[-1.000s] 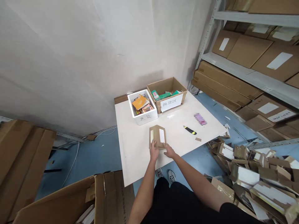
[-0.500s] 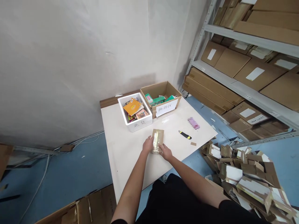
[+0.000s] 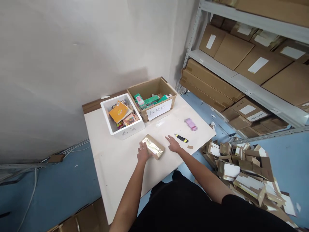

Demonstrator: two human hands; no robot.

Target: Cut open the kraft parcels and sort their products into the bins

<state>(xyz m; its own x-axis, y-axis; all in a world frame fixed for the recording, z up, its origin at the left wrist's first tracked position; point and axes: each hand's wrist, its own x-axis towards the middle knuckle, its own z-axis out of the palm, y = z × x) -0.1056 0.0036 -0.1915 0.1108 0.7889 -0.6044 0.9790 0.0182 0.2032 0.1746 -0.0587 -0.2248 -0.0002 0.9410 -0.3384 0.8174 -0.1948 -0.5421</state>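
A small taped cardboard box [image 3: 154, 145] lies slantwise on the white table. My left hand [image 3: 143, 152] holds it by its left end, the fingers on its edge and top and the thumb at its near side. My right hand [image 3: 173, 143] is off the box, its fingers stretched out, with nothing in it. Just beyond those fingers lies a black and yellow utility knife [image 3: 181, 138]. To its right is a small brown scrap [image 3: 190, 147], and farther back a blurred pink-purple item [image 3: 191, 124].
A white foam box [image 3: 131, 131] of booklets and an open carton [image 3: 170, 104] of green packs stand at the table's back. Shelving with cartons [image 3: 234, 48] rises at right, above a floor pile of opened boxes [image 3: 251, 187]. The bare tabletop [image 3: 116, 170] extends at left.
My right hand has let go of the box and moved right, toward the utility knife. The box has turned aslant, with my left hand still on it. The camera view has shifted.
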